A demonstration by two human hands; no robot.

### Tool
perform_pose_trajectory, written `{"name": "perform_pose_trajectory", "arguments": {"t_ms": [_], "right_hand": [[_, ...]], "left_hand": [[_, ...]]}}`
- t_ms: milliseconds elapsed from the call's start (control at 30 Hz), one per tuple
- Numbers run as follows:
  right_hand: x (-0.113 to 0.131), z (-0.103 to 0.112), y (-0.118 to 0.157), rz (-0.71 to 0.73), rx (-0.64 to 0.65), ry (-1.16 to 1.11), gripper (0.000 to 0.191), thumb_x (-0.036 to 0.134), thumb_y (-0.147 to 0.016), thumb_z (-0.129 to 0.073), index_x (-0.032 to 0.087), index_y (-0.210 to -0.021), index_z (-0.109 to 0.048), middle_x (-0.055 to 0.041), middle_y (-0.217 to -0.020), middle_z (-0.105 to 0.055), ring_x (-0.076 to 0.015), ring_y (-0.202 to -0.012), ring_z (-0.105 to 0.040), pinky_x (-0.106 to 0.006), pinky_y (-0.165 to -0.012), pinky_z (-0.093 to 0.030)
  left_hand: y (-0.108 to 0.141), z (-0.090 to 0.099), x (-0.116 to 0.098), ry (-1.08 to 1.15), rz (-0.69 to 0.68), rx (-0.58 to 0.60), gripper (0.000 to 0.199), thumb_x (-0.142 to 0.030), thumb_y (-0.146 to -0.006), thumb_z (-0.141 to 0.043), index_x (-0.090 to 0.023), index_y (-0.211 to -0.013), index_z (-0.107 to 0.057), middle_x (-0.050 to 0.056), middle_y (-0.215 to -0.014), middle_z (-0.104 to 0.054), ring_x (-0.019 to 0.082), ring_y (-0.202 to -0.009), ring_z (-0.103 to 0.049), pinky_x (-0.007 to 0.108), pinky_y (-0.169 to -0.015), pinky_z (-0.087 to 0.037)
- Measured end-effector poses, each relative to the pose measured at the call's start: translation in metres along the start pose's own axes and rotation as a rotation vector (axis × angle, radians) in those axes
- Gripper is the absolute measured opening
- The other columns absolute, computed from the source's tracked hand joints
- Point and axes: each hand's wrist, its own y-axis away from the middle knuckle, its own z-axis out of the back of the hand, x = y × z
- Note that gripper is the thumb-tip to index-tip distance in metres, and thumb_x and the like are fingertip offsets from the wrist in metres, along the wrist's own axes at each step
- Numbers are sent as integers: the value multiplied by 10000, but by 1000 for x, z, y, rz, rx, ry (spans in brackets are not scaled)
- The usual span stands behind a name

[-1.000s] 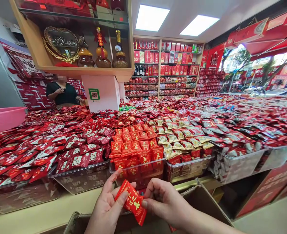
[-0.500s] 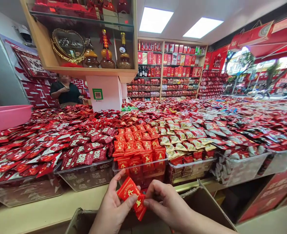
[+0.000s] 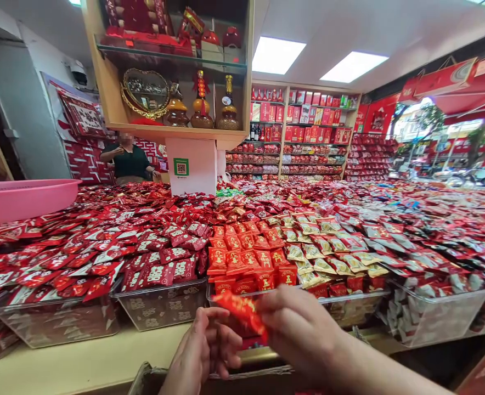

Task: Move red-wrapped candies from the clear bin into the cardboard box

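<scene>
A small red candy packet (image 3: 239, 308) with gold print, smeared by motion, is pinched at its right end by my right hand (image 3: 304, 329). It hangs just in front of the clear bin (image 3: 210, 296) of matching orange-red packets (image 3: 246, 258). Below and left of the packet, my left hand (image 3: 209, 348) holds nothing, its fingers loosely curled and apart. An open cardboard box (image 3: 144, 376) sits under both hands, mostly hidden by them.
Clear bins of dark red packets (image 3: 160, 269) and cream-gold packets (image 3: 316, 247) flank the middle bin. A pink basin (image 3: 28, 200) stands at left. A person (image 3: 131, 162) stands at the back left, near a white pillar (image 3: 197, 164) under a display cabinet (image 3: 176, 131).
My left hand has let go of the packet and dropped slightly below it. My right hand now carries it alone, raised toward the bin. The view has shifted left.
</scene>
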Motion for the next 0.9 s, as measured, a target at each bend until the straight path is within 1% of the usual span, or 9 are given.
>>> {"name": "perform_pose_trajectory", "arguments": {"t_ms": [67,100,200,300,400,567,700,800,900], "right_hand": [[-25,0,-28,-69,-21,74,55,111,-752,-467,154,-773,-494,-51,-849,-588,-122,-759,-516,-225,-651,-417],[-41,-2,-43,-114,13,142,51,134,-765,-453,151,-767,-501,-59,-853,-583,-128,-772,-519,-228,-660,-416],[-90,-20,-85,-258,259,396,141,180,-797,-394,141,-807,-530,-81,-908,-569,-150,-808,-526,-239,-662,-409],[-131,-45,-109,-327,452,499,176,180,-792,-388,140,-838,-553,-92,-912,-577,-178,-820,-538,-247,-630,-406],[-156,-66,-114,-343,535,487,179,155,-763,-414,147,-816,-585,-97,-898,-601,-195,-818,-553,-250,-615,-403],[-176,-78,-109,-395,690,417,163,212,-696,-519,168,-805,-632,-82,-849,-641,-211,-811,-565,-256,-644,-406],[-182,-75,-110,-438,794,305,177,251,-678,-538,190,-787,-663,-27,-800,-662,-158,-724,-579,-206,-639,-409],[-182,-76,-113,-486,810,269,210,214,-696,-499,182,-814,-671,-19,-791,-668,-133,-671,-580,-181,-602,-408],[-180,-77,-117,-507,766,282,238,160,-691,-482,170,-831,-674,-35,-810,-669,-150,-707,-586,-192,-626,-407]], "left_hand": [[-7,9,7,-257,-20,10,375,-517,-773,-382,-167,-799,-516,3,-606,-594,117,-467,-539,189,-399,-325],[-10,12,11,-394,-37,15,353,-494,-773,-403,-164,-763,-529,-6,-595,-574,112,-467,-525,191,-410,-327],[-16,20,23,-678,-90,64,304,-425,-793,-405,-165,-749,-554,-13,-603,-545,128,-527,-518,224,-498,-384],[-19,25,28,-787,-110,112,274,-378,-804,-390,-163,-793,-560,-6,-625,-534,152,-593,-520,242,-538,-395],[-20,28,30,-805,-124,136,232,-335,-795,-407,-153,-801,-551,-19,-608,-493,144,-590,-494,236,-535,-381],[-22,29,32,-756,-103,137,175,-292,-775,-437,-156,-811,-541,-40,-593,-463,121,-554,-456,223,-523,-359],[-24,27,31,-765,-91,112,165,-285,-757,-458,-158,-801,-553,-37,-599,-481,122,-563,-448,222,-527,-348],[-24,24,29,-778,-75,108,176,-288,-746,-466,-148,-799,-559,-35,-598,-480,125,-572,-434,223,-529,-339],[-22,23,28,-783,-71,107,180,-288,-742,-469,-144,-795,-564,-39,-587,-470,126,-569,-427,225,-528,-330]]}}
